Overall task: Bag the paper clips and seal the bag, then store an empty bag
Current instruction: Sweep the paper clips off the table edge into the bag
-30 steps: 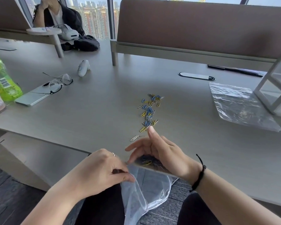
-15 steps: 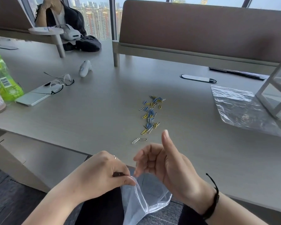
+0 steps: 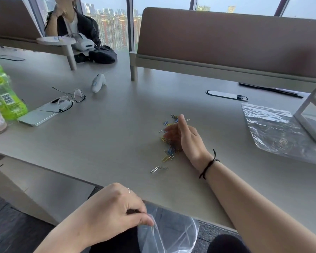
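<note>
We see the paper clips (image 3: 169, 143) lying in a loose line of blue, yellow and silver on the grey table (image 3: 117, 136), near its middle. The right hand (image 3: 183, 136) rests over the middle of that line, on its edge with the thumb raised; its fingers (image 3: 169, 131) curl loosely down among the clips, and we cannot tell whether any clip is pinched between them. Some clips show beyond the fingertips at the far end of the line, others below the heel of the hand, and two silver clips (image 3: 159, 169) lie apart at the near end, clear of the hand.

Below the table's near edge, the left hand (image 3: 113, 212) holds the clear bag (image 3: 169, 232) by its rim, thumb and forefinger closed together on the plastic, so that the mouth gapes open towards the table. The bag hangs well apart from the clips.

At the right of the table we see a second clear bag (image 3: 274, 128) lying flat, its far corner tucked under a white frame (image 3: 310, 117). At the left lie a pair of glasses (image 3: 69, 100) on a phone (image 3: 36, 115), with a green bottle (image 3: 4, 95) beside them
</note>
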A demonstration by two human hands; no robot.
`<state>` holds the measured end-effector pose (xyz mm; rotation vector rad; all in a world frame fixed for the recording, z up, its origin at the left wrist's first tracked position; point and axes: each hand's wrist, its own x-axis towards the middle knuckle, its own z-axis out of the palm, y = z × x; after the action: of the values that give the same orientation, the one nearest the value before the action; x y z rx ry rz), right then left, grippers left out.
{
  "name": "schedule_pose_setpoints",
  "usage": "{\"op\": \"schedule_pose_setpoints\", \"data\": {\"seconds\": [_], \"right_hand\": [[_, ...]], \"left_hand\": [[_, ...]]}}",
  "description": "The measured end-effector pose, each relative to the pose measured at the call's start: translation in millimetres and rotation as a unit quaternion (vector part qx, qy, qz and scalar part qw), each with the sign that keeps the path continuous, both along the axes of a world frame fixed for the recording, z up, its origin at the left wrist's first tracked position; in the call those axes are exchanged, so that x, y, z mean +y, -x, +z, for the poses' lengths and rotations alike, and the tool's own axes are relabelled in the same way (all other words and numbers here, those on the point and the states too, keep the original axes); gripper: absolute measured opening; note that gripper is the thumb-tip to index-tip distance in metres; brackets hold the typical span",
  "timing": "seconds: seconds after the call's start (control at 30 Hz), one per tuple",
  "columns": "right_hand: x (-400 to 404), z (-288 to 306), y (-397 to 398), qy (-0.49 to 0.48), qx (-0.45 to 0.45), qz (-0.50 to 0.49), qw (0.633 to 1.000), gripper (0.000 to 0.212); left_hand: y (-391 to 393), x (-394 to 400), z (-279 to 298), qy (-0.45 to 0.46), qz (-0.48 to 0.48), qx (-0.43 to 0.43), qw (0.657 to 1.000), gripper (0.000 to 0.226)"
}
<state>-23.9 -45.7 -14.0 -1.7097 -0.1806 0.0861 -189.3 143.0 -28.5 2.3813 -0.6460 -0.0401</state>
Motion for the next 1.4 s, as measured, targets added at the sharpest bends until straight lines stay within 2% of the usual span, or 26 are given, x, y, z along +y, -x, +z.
{"op": "schedule_pose_setpoints", "data": {"seconds": [0.1, 0.23, 0.4, 0.6, 0.7, 0.8, 0.87, 0.97, 1.1, 1.4], "right_hand": [[2.4, -1.9, 5.9, -0.010, -0.008, 0.046, 0.999, 0.069], [-0.7, -2.3, 14.6, -0.029, -0.001, 0.100, 0.995, 0.062], [2.8, -5.5, 25.7, 0.021, -0.026, 0.160, 0.987, 0.066], [-4.0, -2.9, 40.1, -0.077, 0.049, 0.224, 0.970, 0.058], [-10.6, -1.8, 44.8, -0.126, 0.058, 0.196, 0.971, 0.056], [-8.9, -5.1, 37.5, -0.023, -0.026, 0.125, 0.992, 0.055], [0.0, -6.9, 36.3, 0.059, -0.047, 0.139, 0.987, 0.059], [14.3, -4.3, 43.5, 0.081, -0.029, 0.203, 0.975, 0.065], [14.3, -1.5, 56.0, 0.039, 0.017, 0.258, 0.965, 0.071], [-12.1, -3.4, 84.6, -0.042, 0.098, 0.367, 0.924, 0.090]], "left_hand": [[1.1, 0.8, 0.5, -0.001, -0.002, 0.001, 1.000, 0.030], [0.3, 1.1, 1.0, 0.004, -0.002, 0.007, 1.000, 0.024], [0.6, 1.0, 0.1, 0.013, -0.004, 0.011, 1.000, 0.028], [1.8, 0.5, 3.5, 0.018, -0.005, 0.033, 0.999, 0.027], [2.0, 0.1, 3.8, 0.022, 0.002, 0.041, 0.999, 0.028], [2.0, -0.1, 2.6, 0.018, 0.012, 0.049, 0.999, 0.033], [2.5, -0.1, 2.3, 0.019, 0.015, 0.046, 0.999, 0.030], [3.0, -0.5, 2.8, 0.020, 0.017, 0.038, 0.999, 0.024], [3.3, -1.5, 3.6, 0.029, 0.023, 0.041, 0.998, 0.016], [1.9, 1.7, -1.3, 0.026, 0.009, 0.029, 0.999, 0.027]]}}
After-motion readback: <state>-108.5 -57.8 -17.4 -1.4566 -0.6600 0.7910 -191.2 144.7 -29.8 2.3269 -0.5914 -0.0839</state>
